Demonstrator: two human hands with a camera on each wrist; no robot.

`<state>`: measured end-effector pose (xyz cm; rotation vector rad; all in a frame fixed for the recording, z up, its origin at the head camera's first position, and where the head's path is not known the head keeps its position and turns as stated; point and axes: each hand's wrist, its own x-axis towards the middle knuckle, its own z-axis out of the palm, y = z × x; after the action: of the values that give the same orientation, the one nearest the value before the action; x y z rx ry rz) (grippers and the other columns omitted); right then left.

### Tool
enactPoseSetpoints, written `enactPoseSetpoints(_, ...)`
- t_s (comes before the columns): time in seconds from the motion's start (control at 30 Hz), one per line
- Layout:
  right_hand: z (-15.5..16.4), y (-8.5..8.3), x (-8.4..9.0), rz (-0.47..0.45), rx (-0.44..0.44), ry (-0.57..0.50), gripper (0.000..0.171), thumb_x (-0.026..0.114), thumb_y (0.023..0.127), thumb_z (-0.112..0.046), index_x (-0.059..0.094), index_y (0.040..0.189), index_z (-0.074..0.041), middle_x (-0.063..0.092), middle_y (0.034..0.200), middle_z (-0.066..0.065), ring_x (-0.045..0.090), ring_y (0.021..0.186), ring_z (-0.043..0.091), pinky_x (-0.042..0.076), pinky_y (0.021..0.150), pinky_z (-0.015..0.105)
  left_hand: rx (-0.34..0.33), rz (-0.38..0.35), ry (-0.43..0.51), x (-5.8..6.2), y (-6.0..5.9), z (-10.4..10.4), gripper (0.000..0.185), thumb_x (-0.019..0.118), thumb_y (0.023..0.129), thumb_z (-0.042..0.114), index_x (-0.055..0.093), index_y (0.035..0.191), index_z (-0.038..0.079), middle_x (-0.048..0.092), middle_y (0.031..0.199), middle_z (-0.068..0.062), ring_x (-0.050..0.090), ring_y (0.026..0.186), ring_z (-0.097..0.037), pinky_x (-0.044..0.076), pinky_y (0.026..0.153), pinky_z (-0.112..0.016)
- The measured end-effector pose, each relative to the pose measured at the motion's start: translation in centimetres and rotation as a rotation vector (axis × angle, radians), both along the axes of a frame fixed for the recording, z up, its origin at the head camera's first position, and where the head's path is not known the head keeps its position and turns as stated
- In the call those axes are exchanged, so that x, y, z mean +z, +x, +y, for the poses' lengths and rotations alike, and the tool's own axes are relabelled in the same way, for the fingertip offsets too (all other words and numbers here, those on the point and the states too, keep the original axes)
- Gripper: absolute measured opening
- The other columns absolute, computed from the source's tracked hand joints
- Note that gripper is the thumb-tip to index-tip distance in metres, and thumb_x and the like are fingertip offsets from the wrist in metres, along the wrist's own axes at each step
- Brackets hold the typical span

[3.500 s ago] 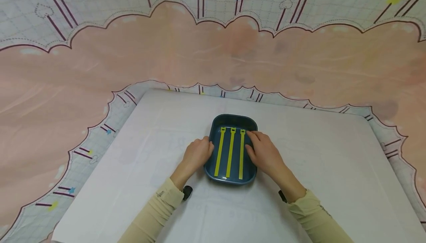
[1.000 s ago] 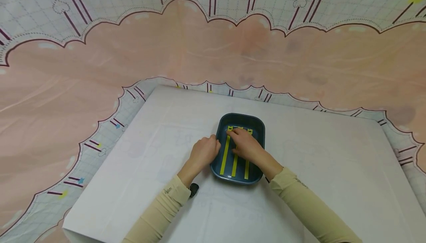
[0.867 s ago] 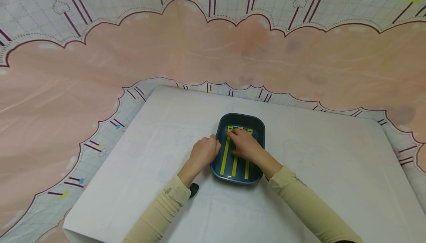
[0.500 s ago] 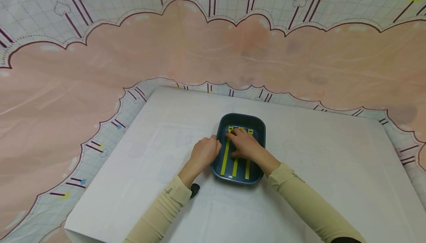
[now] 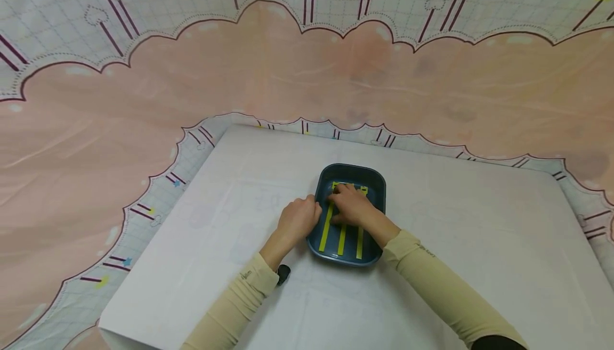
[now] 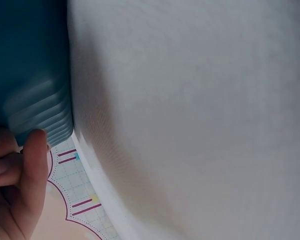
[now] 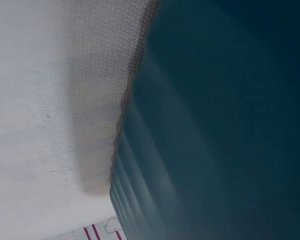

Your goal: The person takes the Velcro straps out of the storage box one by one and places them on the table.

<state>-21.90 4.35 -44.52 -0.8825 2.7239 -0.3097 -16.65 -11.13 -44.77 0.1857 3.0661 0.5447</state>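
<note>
A dark blue rectangular tray [image 5: 352, 259] with rounded corners lies on the white table. Three flat yellow straps with slotted heads, resembling cable ties, lie lengthwise inside: the left strap [image 5: 326, 227], the middle strap [image 5: 342, 242] and the right strap [image 5: 360, 244]. My left hand [image 5: 298, 219] holds the tray's left side with curled fingers; the left wrist view shows fingers [image 6: 36, 160] against its ribbed wall. Over the right wall reaches my right hand [image 5: 352, 206], fingers bent down near the left strap's head and thumb apart, lower down. This hand partly covers the straps. Only the tray's outside shows in the right wrist view.
The white tabletop [image 5: 230, 195] extends around the tray, its near left corner showing at the lower left. Behind and beside the table hangs a pink and white patterned cloth [image 5: 288, 73]. A black wrist device [image 5: 283, 274] sits below the left hand.
Since the earliest frame, my right hand has moved from the tray's right rim inward over the straps. Lately its fingers have shifted only slightly. My left hand stays at the left side.
</note>
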Motion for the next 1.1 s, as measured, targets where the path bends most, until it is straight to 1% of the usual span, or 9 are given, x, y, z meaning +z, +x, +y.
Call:
enactPoseSetpoints(0.17, -0.04, -0.12, 0.19, -0.001, -0.005, 0.007, 0.051, 0.080, 0.082, -0.030, 0.065, 0.127, -0.010, 0.053, 0.133, 0.016, 0.047, 0.122, 0.036, 0.038, 0.101, 0.058, 0.002, 0.014, -0.010, 0.06, -0.03, -0.01, 0.024, 0.053, 0.100, 0.019, 0.059, 0.085, 0.002, 0.050, 0.061, -0.005, 0.049, 0.049, -0.016, 0.040, 0.047, -0.027)
enactPoseSetpoints(0.37, 0.05, -0.19, 0.36, 0.023, -0.005, 0.016, 0.046, 0.079, 0.083, -0.028, 0.067, 0.125, -0.012, 0.053, 0.133, 0.014, 0.045, 0.122, 0.034, 0.036, 0.102, 0.057, 0.002, 0.000, -0.014, 0.06, 0.02, -0.05, 0.024, 0.052, 0.100, 0.020, 0.059, 0.085, 0.002, 0.050, 0.061, -0.005, 0.049, 0.050, -0.016, 0.040, 0.047, -0.027)
enactPoseSetpoints(0.53, 0.19, -0.35, 0.13, 0.066, -0.003, 0.017, 0.038, 0.079, 0.083, -0.022, 0.071, 0.120, -0.015, 0.055, 0.130, 0.013, 0.046, 0.119, 0.033, 0.037, 0.101, 0.056, 0.003, 0.006, -0.017, -0.04, 0.02, -0.01, 0.024, 0.053, 0.100, 0.020, 0.059, 0.085, 0.002, 0.050, 0.061, -0.005, 0.049, 0.050, -0.016, 0.040, 0.047, -0.027)
enactPoseSetpoints(0.7, 0.14, -0.58, -0.21, 0.107, -0.008, 0.023, 0.035, 0.079, 0.083, -0.021, 0.072, 0.117, -0.016, 0.057, 0.125, 0.012, 0.048, 0.114, 0.031, 0.040, 0.096, 0.053, -0.002, 0.004, -0.013, -0.09, 0.06, 0.08, 0.024, 0.052, 0.100, 0.020, 0.058, 0.085, 0.002, 0.049, 0.061, -0.005, 0.048, 0.049, -0.016, 0.039, 0.047, -0.027)
enactPoseSetpoints(0.9, 0.00, -0.75, -0.27, 0.074, -0.023, 0.000, 0.032, 0.078, 0.084, -0.021, 0.071, 0.115, -0.015, 0.056, 0.126, 0.013, 0.048, 0.114, 0.033, 0.041, 0.094, 0.054, -0.001, 0.008, -0.022, -0.16, 0.03, 0.13, 0.025, 0.052, 0.100, 0.020, 0.058, 0.084, 0.002, 0.049, 0.060, -0.004, 0.048, 0.048, -0.016, 0.039, 0.046, -0.026)
enactPoseSetpoints(1.1, 0.01, -0.87, -0.47, 0.059, -0.034, -0.012, 0.025, 0.078, 0.084, -0.021, 0.073, 0.108, -0.016, 0.056, 0.123, 0.012, 0.048, 0.111, 0.032, 0.041, 0.093, 0.054, -0.004, 0.010, -0.024, -0.31, 0.00, 0.18, 0.025, 0.053, 0.100, 0.020, 0.057, 0.083, 0.002, 0.048, 0.060, -0.004, 0.048, 0.048, -0.015, 0.038, 0.046, -0.025)
